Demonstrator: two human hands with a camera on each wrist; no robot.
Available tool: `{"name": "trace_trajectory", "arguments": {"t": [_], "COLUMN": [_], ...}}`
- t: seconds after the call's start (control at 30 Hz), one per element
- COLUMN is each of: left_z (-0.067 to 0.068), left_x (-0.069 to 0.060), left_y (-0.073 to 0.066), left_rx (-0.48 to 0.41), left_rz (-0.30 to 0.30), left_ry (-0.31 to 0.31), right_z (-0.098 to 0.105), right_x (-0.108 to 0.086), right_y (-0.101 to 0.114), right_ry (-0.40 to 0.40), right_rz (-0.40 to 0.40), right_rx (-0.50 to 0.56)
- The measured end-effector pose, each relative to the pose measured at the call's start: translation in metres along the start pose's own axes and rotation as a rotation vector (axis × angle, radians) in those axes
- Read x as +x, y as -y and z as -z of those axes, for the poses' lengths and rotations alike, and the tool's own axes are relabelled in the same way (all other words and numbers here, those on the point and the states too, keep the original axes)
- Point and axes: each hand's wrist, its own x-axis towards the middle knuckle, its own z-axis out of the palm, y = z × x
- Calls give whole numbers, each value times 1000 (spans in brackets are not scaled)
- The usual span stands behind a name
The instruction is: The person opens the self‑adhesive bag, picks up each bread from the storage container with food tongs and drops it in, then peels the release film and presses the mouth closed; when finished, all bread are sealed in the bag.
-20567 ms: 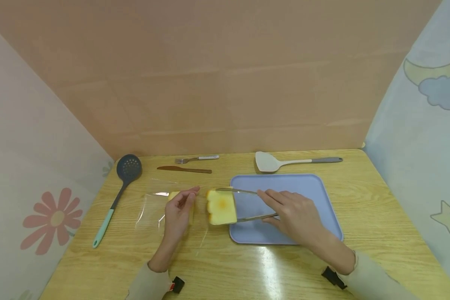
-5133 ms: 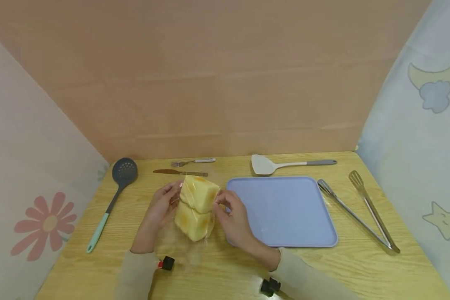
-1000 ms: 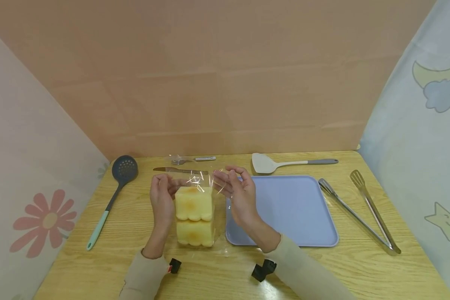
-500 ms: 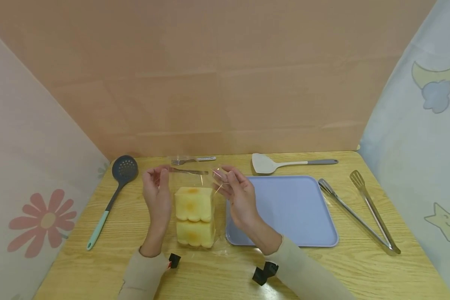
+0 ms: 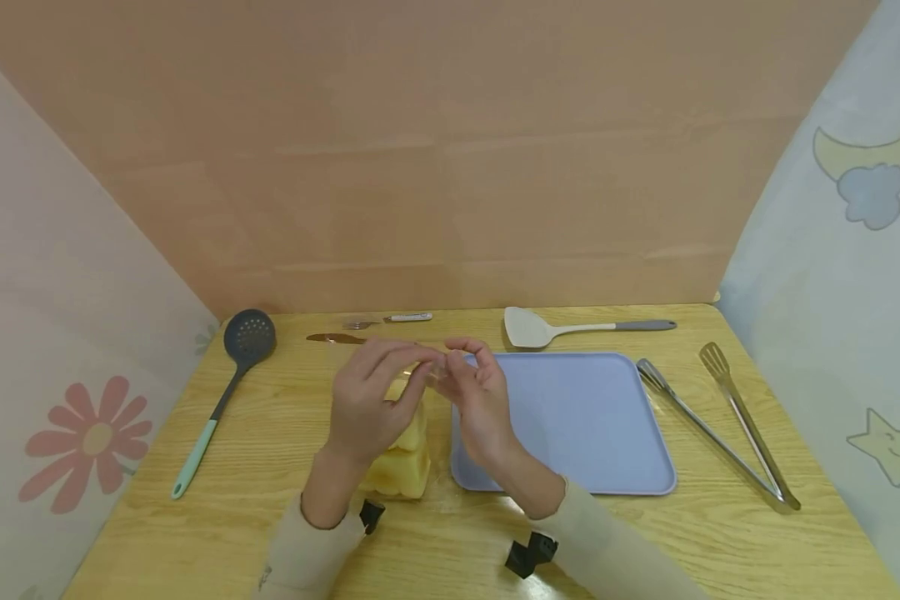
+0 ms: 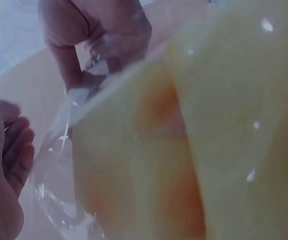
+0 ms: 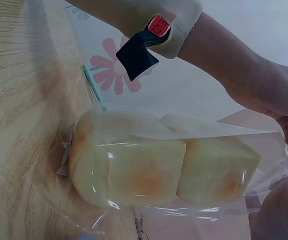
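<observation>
Two thick yellow bread slices [image 5: 408,467] with browned patches stand one on the other inside a clear plastic bag [image 7: 149,205] on the table. My right hand [image 5: 483,408] pinches the bag's mouth above the bread. Close against it, my left hand [image 5: 367,408] brings thumb and fingers together at the film, partly hiding the bread in the head view. In the left wrist view the right hand [image 6: 108,30] grips gathered film, while the left hand [image 6: 3,170] curls beside it. The right wrist view shows the left hand [image 7: 274,95] above the bag's upper edge.
A blue tray [image 5: 570,425] lies to the right of the bag, metal tongs [image 5: 727,442] beyond it. Along the back are a white turner [image 5: 528,328], a fork [image 5: 408,317] and a knife [image 5: 333,338]. A dark skimmer [image 5: 250,337] lies at the left.
My left hand has moved right across the bag's mouth to meet the right hand, which stays nearly still. Earlier, the tongs held a slice; now they lie beside the tray, both slices bagged.
</observation>
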Motion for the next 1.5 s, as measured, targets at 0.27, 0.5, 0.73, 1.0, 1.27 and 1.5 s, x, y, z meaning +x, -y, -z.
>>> {"name": "trace_trajectory", "arguments": {"t": [0.27, 0.5, 0.73, 1.0, 1.27, 1.5], "left_z": [-5, -6, -2, 2, 8, 13], "left_x": [4, 7, 7, 8, 8, 9], "left_y": [-10, -13, -13, -11, -8, -9], "left_rx": [65, 163, 219, 307, 279, 297], "left_rz": [27, 10, -49, -210, -223, -253], "left_ry": [101, 141, 172, 136, 182, 210], "right_z": [-2, -1, 1, 4, 4, 7], "right_x": [-5, -9, -10, -11, -9, -7], "right_y": [-2, -4, -6, -7, -3, -2], "right_ry": [43, 53, 68, 83, 94, 111], "right_rz": [88, 222, 356, 538, 611, 709], "right_rx": [-64, -162, -263, -455, -512, -617]}}
